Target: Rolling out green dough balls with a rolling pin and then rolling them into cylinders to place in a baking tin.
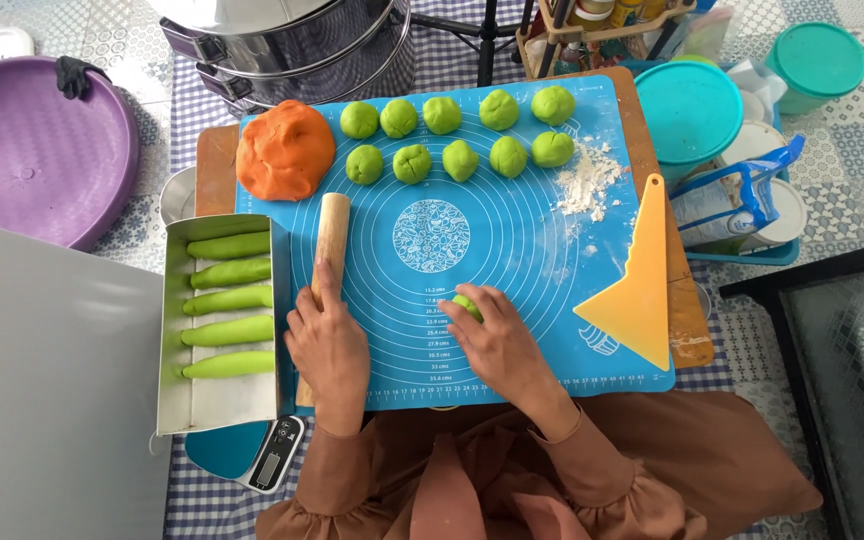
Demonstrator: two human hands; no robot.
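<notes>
ten dough balls, five dough rolls — tray

A clear plastic flour bag with blue trim lies crumpled to the right of the blue mat. A small kitchen scale with a grey rectangular screen sits at the bottom left.

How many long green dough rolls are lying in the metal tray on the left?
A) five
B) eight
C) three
A: five green dough rolls lie side by side, one above the other, in the metal tray.
</notes>
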